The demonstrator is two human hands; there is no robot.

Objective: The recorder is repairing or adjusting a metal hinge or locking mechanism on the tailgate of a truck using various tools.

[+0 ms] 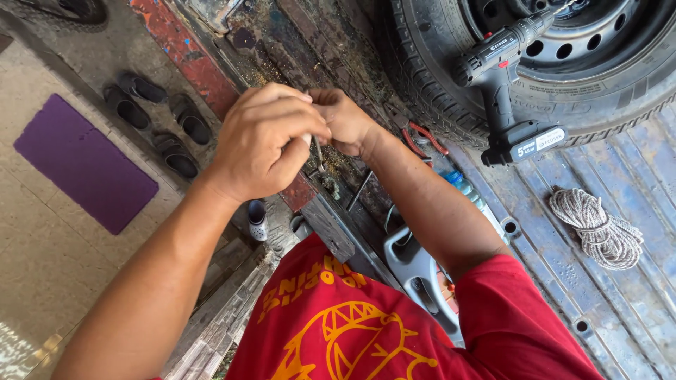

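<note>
1. Red cotton shirt with a yellow print (338, 331) fills the bottom edge, closest to the lens.
2. From it both bare forearms reach up to meet in the middle.
3. On the left hand (264, 141) the fingers are curled tight into a fist over the top of a thin grey metal rod (318, 151), whose lower end pokes out below.
4. Touching it, the right hand (346, 119) pinches the same rod from the other side.
5. Red-handled pliers (421, 137) lie just beside the right wrist on the worn blue metal truck bed (627, 183).
6. Farther right, a black cordless drill (503, 84) leans on a black rubber tyre (436, 77).
7. A coiled beige rope (598, 226) rests well apart.
8. Dark sandals (158, 116) and a purple mat (84, 163) sit on the tiled floor at left.
</note>
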